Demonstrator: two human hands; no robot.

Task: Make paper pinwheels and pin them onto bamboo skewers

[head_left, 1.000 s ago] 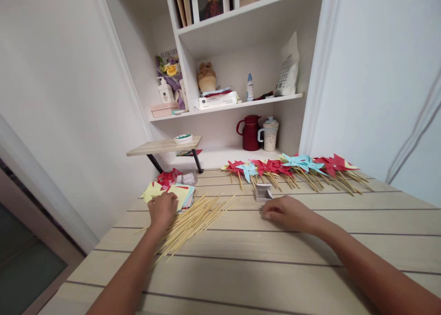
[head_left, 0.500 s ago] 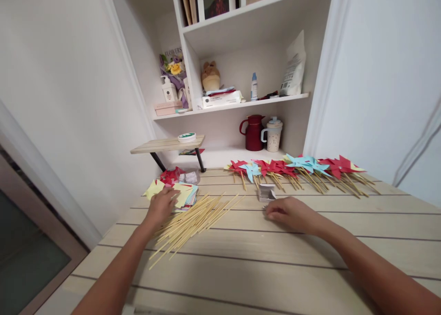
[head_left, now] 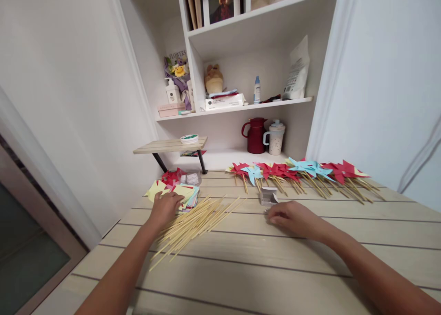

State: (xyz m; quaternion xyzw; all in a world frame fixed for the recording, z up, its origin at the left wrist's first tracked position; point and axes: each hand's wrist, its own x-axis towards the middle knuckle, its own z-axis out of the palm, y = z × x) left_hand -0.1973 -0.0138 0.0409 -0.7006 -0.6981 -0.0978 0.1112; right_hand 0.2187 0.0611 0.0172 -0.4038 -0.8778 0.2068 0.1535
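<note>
My left hand [head_left: 166,209] lies over a stack of coloured paper sheets [head_left: 189,196], yellow uppermost with blue, red and pink below. Its fingers are apart. Just to the right, a loose pile of thin wooden sticks [head_left: 196,222] is fanned across the tabletop. My right hand [head_left: 288,216] rests on the table with fingers closed, in front of a small open grey-white box [head_left: 268,196]. Something small and shiny shows at its fingertips, too small to name. Behind the box lies a row of finished paper pinwheels [head_left: 312,167], red, blue and yellow, on sticks.
A small raised stand [head_left: 161,146] with a round white tin [head_left: 189,139] is at the back left. Beneath it sit red paper pieces [head_left: 172,176] and a clear container [head_left: 190,179]. A dark red jug [head_left: 256,136] and a cup [head_left: 276,138] stand at the rear, under shelves.
My left hand has shifted slightly right over the paper stack, its fingers more spread. The right hand stays by the small box. The whole view has tilted up a little.
</note>
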